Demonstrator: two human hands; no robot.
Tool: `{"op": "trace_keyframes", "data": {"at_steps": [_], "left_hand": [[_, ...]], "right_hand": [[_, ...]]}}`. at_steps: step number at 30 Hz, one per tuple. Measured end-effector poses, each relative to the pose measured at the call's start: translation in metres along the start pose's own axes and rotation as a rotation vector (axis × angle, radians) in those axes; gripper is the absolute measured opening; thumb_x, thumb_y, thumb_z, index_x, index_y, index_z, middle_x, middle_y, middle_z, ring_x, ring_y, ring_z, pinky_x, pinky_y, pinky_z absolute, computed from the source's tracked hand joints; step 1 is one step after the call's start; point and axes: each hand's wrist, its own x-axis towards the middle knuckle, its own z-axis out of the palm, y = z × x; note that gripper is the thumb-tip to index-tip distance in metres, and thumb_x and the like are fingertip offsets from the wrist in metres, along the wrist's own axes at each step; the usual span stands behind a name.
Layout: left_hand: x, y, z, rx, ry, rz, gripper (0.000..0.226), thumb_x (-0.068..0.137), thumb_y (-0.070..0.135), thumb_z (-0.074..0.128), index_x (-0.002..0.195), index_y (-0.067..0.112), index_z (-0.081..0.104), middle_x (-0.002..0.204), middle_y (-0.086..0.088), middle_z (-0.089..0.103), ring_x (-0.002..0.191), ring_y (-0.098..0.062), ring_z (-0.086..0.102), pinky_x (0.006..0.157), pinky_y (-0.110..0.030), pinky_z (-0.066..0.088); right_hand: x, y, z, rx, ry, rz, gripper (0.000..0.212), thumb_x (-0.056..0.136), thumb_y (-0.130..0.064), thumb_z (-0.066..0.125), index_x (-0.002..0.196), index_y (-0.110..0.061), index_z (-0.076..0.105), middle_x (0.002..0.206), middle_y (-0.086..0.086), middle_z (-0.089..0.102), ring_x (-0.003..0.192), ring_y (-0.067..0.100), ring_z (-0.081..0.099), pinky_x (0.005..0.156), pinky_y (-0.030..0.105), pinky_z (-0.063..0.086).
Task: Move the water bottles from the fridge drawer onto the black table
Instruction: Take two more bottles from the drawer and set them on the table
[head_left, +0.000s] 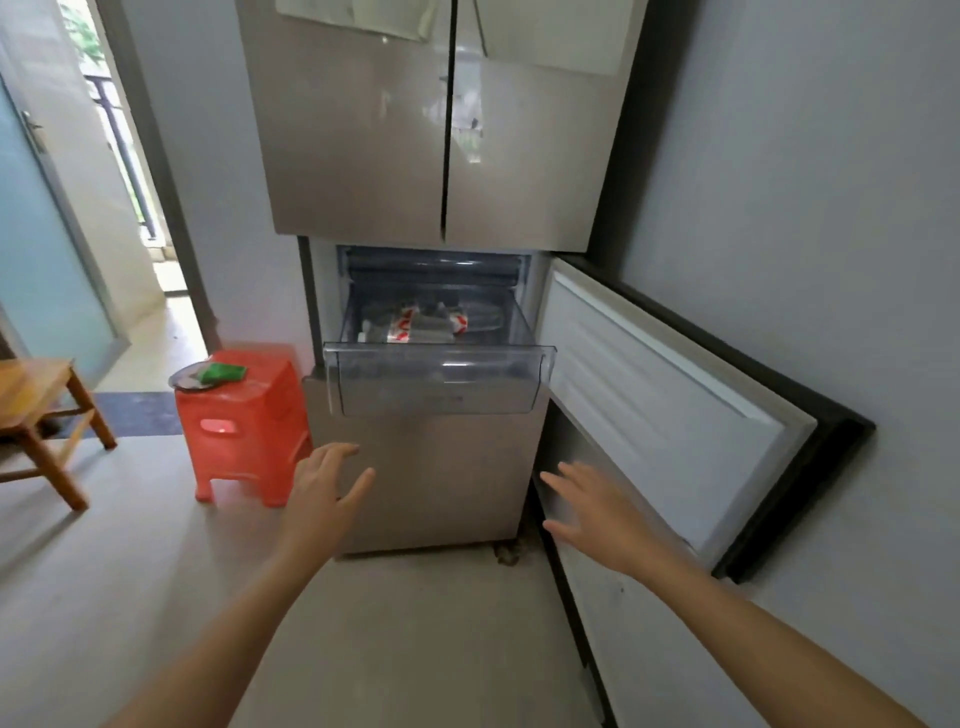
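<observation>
A clear plastic fridge drawer (439, 382) stands pulled out of the beige fridge (405, 156). Inside it lie clear water bottles with red-and-white labels (402, 326), on their sides. My left hand (327, 486) is stretched forward below the drawer's left corner, fingers apart and empty. My right hand (597, 512) reaches out below the drawer's right side, fingers spread, also empty. Neither hand touches the drawer or the bottles. No black table is in view.
The lower fridge door (670, 400) hangs open to the right against the grey wall. A red plastic stool (244, 415) with a plate and a green sponge (224, 372) stands left of the fridge. A wooden stool (41, 410) is at far left, by an open doorway.
</observation>
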Motion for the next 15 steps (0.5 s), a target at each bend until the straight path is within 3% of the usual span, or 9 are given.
{"op": "trace_keyframes", "data": {"at_steps": [6,9,12,15], "left_hand": [[0.078,-0.003,0.039,-0.044,-0.032,-0.006,0.037,0.082,0.025,0.061,0.109,0.0,0.06,0.112,-0.016,0.06,0.109,-0.034,0.049,0.092,-0.035,0.034],[0.097,-0.015,0.06,-0.03,-0.076,-0.026,0.032,0.084,0.018,0.065,0.11,0.001,0.06,0.113,-0.015,0.059,0.11,-0.034,0.05,0.092,-0.026,0.027],[0.118,-0.025,0.075,-0.008,-0.076,-0.053,0.035,0.08,0.023,0.061,0.106,0.0,0.061,0.109,-0.017,0.061,0.105,-0.037,0.052,0.09,-0.035,0.034],[0.14,-0.026,0.084,0.001,-0.049,-0.093,0.034,0.08,0.024,0.061,0.105,0.0,0.062,0.108,-0.016,0.061,0.105,-0.036,0.052,0.088,-0.034,0.034]], "right_hand": [[0.081,0.018,-0.017,0.08,0.034,0.047,0.063,0.094,-0.043,0.045,0.147,-0.025,0.017,0.156,0.0,0.013,0.144,0.016,0.007,0.116,0.033,0.011],[0.108,0.027,-0.009,0.074,-0.015,0.041,0.063,0.094,-0.044,0.044,0.147,-0.026,0.015,0.156,-0.002,0.011,0.144,0.014,0.005,0.117,0.032,0.01],[0.143,0.042,-0.008,0.117,-0.005,0.035,0.063,0.094,-0.044,0.045,0.147,-0.026,0.017,0.156,-0.002,0.011,0.144,0.014,0.005,0.116,0.031,0.009],[0.183,0.053,-0.014,0.174,0.04,0.005,0.062,0.093,-0.044,0.046,0.147,-0.026,0.019,0.156,-0.002,0.013,0.144,0.015,0.007,0.115,0.031,0.01]]}}
